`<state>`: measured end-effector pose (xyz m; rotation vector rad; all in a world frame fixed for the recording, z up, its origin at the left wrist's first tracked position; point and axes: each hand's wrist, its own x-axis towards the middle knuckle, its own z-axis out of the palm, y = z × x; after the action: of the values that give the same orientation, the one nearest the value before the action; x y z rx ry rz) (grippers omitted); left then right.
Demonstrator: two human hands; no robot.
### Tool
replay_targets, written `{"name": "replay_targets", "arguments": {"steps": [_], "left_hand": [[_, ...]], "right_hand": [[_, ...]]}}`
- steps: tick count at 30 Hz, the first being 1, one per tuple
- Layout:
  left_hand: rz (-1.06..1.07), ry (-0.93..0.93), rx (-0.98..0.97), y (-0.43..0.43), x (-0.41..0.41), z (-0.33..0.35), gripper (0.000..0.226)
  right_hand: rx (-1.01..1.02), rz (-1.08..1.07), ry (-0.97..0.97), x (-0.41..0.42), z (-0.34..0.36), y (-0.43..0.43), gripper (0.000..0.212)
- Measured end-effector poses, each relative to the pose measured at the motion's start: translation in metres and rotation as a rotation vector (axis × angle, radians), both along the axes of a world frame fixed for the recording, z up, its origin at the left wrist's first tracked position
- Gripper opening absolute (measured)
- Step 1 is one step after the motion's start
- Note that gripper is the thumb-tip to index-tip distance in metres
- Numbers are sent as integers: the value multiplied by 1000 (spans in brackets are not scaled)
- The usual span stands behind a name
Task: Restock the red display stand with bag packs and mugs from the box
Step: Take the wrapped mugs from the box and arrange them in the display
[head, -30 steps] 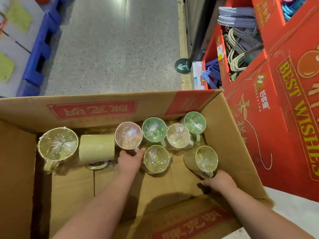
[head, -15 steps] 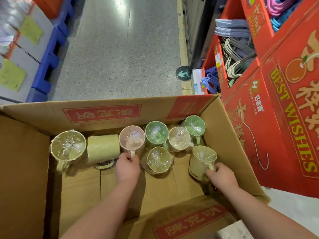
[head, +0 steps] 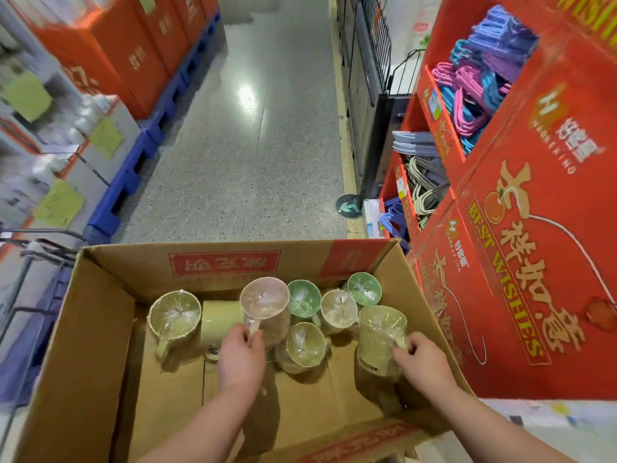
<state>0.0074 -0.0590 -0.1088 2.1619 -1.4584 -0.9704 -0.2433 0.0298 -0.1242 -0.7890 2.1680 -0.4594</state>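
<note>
An open cardboard box (head: pixel 96 329) in front of me holds several plastic-wrapped mugs. My left hand (head: pixel 241 357) grips the handle of a pink mug (head: pixel 265 307), raised above its neighbours. My right hand (head: pixel 421 359) grips the handle of a beige mug (head: pixel 380 329), also lifted and tilted. Green mugs (head: pixel 304 298), pale yellow mugs (head: pixel 174 315) and one lying on its side (head: pixel 220 317) stay on the box floor. The red display stand (head: pixel 521 228) rises at the right, its shelves holding packs of bags (head: pixel 474 85).
The lower stand shelves hold grey and white bag packs (head: pixel 424 182). An aisle of speckled floor (head: pixel 253 145) runs ahead. Blue pallets (head: pixel 133 182) with orange cartons (head: pixel 133 51) line the left side. A metal cart frame (head: pixel 40 248) stands at the box's left corner.
Both hands closed on mug handles and lifted the pink and beige mugs off the box floor. The view tilted upward, showing more of the aisle and stand.
</note>
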Motion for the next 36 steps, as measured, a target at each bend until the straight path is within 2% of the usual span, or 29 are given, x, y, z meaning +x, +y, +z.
{"name": "replay_targets", "arguments": {"steps": [6, 13, 19, 24, 30, 32, 36], "left_hand": [[-125, 66, -67, 8, -12, 21, 16], [-243, 116, -59, 31, -41, 33, 14], [-345, 130, -116, 62, -63, 44, 14], [-473, 111, -174, 105, -93, 53, 16], [-576, 155, -189, 185, -135, 68, 17], [-618, 156, -186, 213, -149, 70, 12], [-672, 187, -191, 270, -183, 73, 18]], "right_hand": [[-94, -4, -1, 6, 26, -1, 26], [-122, 9, 25, -3, 49, 21, 16], [-188, -14, 27, -18, 67, 60, 24], [-237, -67, 75, -37, 75, 115, 17], [-251, -131, 106, -69, 88, 211, 27], [-245, -170, 118, -81, 92, 246, 21], [-264, -238, 120, -108, 98, 316, 8]]}}
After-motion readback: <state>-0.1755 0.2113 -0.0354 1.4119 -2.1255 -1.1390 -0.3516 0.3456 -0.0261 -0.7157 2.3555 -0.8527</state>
